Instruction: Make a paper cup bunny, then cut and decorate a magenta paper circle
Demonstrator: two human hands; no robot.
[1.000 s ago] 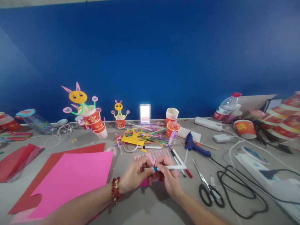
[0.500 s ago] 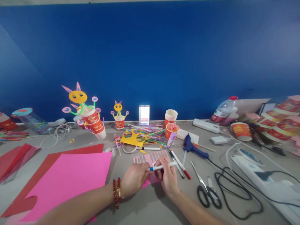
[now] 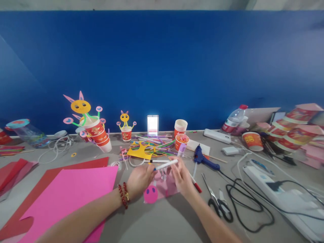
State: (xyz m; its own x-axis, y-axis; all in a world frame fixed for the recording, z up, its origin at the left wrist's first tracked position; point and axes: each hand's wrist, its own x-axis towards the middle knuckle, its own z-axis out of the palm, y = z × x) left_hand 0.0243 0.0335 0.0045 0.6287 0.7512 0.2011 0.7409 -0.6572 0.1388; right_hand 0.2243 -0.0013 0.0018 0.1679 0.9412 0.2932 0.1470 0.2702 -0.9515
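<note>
A white marker point(image 3: 167, 164) with a blue end lies level between my two hands. My left hand point(image 3: 141, 180), with red beads at the wrist, pinches near the blue end; whether the cap is on is hidden by the fingers. The fingers of my right hand point(image 3: 181, 177) close on the white barrel's other end. Below them on the table is a light pink paper strip point(image 3: 168, 187) with fringe-like cuts. A bright pink paper circle point(image 3: 151, 199) with two dark blue ovals lies by the strip's left end.
Pink paper sheets point(image 3: 73, 195) cover the left side. Scissors point(image 3: 219, 204), a blue glue gun point(image 3: 206, 160) with a black cord and a power strip point(image 3: 275, 199) lie to the right. Behind stand paper cups point(image 3: 180, 125), pipe cleaners point(image 3: 162, 143) and a cup figure point(image 3: 80, 107).
Both hands have risen slightly away from me with the marker. The pink circle with blue ovals has come into view below them. The whole view has shifted a little.
</note>
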